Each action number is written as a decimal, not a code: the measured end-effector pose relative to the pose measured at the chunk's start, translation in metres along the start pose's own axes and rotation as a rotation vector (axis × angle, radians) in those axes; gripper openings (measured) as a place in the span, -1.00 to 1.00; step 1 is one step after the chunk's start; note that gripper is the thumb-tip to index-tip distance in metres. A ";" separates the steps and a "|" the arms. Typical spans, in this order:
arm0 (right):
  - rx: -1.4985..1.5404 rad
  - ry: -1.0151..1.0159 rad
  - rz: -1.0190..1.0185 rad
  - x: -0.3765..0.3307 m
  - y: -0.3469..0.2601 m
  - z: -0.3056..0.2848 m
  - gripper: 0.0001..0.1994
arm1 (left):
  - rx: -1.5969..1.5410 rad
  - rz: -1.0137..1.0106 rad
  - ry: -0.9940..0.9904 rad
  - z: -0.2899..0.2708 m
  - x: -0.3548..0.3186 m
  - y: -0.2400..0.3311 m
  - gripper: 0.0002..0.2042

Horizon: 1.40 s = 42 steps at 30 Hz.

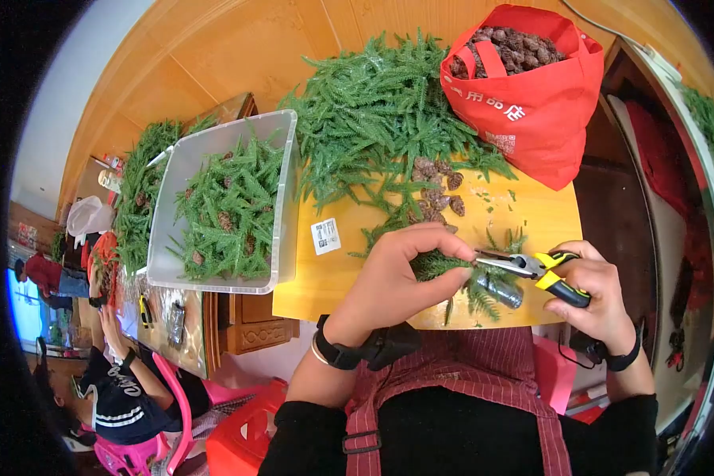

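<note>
My right hand (591, 289) is wrapped round a pair of yellow-and-black pliers (523, 264), whose jaws point left. At their tips, my left hand (408, 270) pinches thumb and forefinger together; what lies between them is too small to name. Beneath the pliers, a dark shiny cylinder (504, 290) rests among green artificial pine sprigs (481, 301) near the table's front edge. Loose brown pine cones (436, 186) lie in a cluster beyond my left hand. More greenery is partly hidden behind that hand.
Artificial pine branches (373, 111) are heaped at the table's back. A red bag (531, 111) of pine cones stands back right. On the left is a clear plastic bin (282, 238) of sprigs with cones. A white label (325, 236) lies nearby. Another person (127, 389) sits far left.
</note>
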State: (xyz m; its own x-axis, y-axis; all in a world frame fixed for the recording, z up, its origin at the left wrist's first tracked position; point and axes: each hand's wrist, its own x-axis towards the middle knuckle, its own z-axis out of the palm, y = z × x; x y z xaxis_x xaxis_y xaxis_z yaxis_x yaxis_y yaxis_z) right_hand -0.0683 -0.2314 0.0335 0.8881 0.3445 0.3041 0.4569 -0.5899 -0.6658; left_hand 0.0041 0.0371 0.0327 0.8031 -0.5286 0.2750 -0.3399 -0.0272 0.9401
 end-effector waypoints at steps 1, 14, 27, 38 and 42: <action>0.000 0.000 0.000 0.000 0.001 -0.001 -0.59 | -0.106 -0.111 -0.072 -0.002 0.000 0.002 -0.87; 0.126 -0.049 -0.101 0.001 0.011 0.000 -0.60 | -0.518 -0.218 -0.462 -0.004 0.006 -0.014 -0.88; 0.104 -0.054 0.394 -0.007 -0.014 0.002 -0.63 | 0.593 0.346 0.250 0.014 0.001 0.001 -0.85; 0.022 0.013 -0.052 -0.001 0.004 0.000 -0.59 | -0.316 -0.130 -0.234 -0.002 0.002 -0.004 -0.87; -0.031 -0.013 -0.137 0.003 0.001 -0.004 -0.69 | -0.447 -0.272 -0.315 -0.004 0.002 -0.005 -0.89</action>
State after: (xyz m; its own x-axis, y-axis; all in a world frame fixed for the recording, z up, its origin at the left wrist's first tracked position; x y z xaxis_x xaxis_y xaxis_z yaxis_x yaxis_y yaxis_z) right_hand -0.0650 -0.2343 0.0363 0.8165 0.4331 0.3818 0.5756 -0.5588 -0.5971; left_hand 0.0099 0.0398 0.0297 0.6253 -0.7804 0.0045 0.1503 0.1261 0.9806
